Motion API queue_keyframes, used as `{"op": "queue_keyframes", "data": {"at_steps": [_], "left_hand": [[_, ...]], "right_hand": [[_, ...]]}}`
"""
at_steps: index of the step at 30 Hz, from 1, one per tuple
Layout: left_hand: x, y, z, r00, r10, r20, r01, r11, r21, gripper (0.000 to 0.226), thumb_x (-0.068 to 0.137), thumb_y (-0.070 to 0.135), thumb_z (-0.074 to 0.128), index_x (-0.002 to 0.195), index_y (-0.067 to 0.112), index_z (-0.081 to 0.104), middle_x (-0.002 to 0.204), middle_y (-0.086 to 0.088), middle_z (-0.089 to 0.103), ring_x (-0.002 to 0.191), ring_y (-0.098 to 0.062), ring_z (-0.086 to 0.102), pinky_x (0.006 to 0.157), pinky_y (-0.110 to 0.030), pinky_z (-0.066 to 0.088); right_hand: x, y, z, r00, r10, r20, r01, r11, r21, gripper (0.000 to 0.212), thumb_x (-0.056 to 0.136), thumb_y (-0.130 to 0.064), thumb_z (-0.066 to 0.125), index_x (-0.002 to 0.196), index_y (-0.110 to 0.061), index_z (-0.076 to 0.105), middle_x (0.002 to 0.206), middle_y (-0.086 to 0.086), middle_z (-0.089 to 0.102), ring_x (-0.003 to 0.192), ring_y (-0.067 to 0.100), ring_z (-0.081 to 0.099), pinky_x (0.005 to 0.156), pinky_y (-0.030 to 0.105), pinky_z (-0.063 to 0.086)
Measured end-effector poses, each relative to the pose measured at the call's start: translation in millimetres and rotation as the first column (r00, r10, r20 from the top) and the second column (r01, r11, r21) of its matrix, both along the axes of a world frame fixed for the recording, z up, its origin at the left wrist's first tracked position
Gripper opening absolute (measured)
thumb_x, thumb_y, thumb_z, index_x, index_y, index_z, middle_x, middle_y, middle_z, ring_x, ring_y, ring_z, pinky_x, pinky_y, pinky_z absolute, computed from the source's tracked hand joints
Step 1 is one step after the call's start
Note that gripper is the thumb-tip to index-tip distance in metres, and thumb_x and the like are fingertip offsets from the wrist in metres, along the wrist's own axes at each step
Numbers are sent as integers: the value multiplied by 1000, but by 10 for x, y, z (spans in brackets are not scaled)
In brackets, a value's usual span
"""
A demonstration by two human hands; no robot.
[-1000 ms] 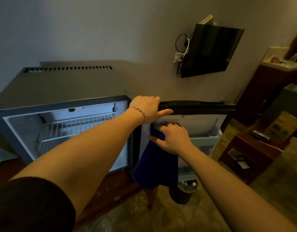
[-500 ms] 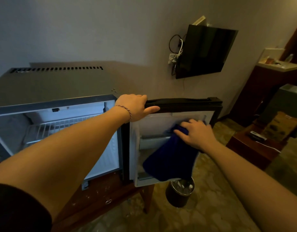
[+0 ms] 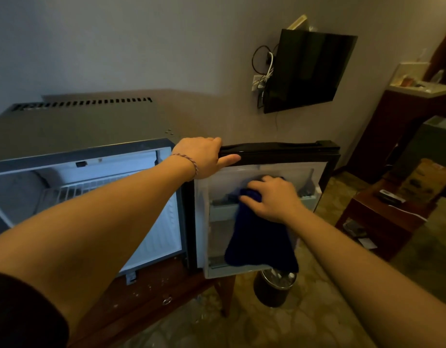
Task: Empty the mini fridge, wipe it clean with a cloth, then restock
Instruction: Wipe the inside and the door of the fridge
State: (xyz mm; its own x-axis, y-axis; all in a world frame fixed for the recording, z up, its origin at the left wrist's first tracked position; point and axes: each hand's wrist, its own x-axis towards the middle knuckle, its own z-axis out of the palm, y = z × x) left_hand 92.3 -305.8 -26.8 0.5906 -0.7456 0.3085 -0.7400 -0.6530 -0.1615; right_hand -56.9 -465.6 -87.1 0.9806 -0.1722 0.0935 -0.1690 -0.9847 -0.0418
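Observation:
The grey mini fridge stands open on a wooden stand, its white inside bare except for a wire shelf. Its door is swung wide to the right. My left hand grips the door's top edge near the hinge. My right hand presses a dark blue cloth against the door's white inner lining, at the level of the upper door shelf. Most of the cloth hangs down below my hand.
A dark waste bin stands on the floor under the door. A black TV with cables hangs on the wall. A low wooden table with small items is at the right, and a dark cabinet stands behind it.
My right hand moved the cloth rightward across the inner door, then back a little to the left and up. My left hand stayed on the door's top edge.

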Motion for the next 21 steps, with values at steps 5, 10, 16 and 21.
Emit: {"op": "queue_keyframes", "data": {"at_steps": [5,10,16,21], "left_hand": [[-38,16,24,1000,26,-17,-26,1000,-10,64,86,82,20,92,23,45,74,4,51,64,-13,52,65,-34,53],[-66,36,42,1000,16,-8,-16,1000,-10,63,86,81,22,91,23,46,74,3,54,64,-14,53,57,-29,43],[-83,38,51,1000,7,2,-7,1000,-8,66,85,81,21,90,22,48,73,1,56,62,-15,54,53,-28,39],[-92,30,46,1000,14,-2,-14,1000,-13,65,86,80,22,93,22,49,74,2,56,63,-14,53,53,-27,39]], "right_hand": [[176,553,-35,994,70,88,-73,997,30,46,96,-61,47,130,-35,62,128,9,62,115,31,57,95,44,45],[91,394,-48,996,19,85,-25,997,73,45,96,-63,44,129,-38,60,131,6,60,117,32,56,97,49,44],[-297,-383,-75,978,-190,87,190,982,0,46,96,-66,39,129,-39,56,134,3,55,121,31,52,98,51,45],[-385,-657,-174,954,-257,156,265,964,-34,45,97,-62,42,129,-34,57,129,4,55,120,32,50,94,49,49]]}}
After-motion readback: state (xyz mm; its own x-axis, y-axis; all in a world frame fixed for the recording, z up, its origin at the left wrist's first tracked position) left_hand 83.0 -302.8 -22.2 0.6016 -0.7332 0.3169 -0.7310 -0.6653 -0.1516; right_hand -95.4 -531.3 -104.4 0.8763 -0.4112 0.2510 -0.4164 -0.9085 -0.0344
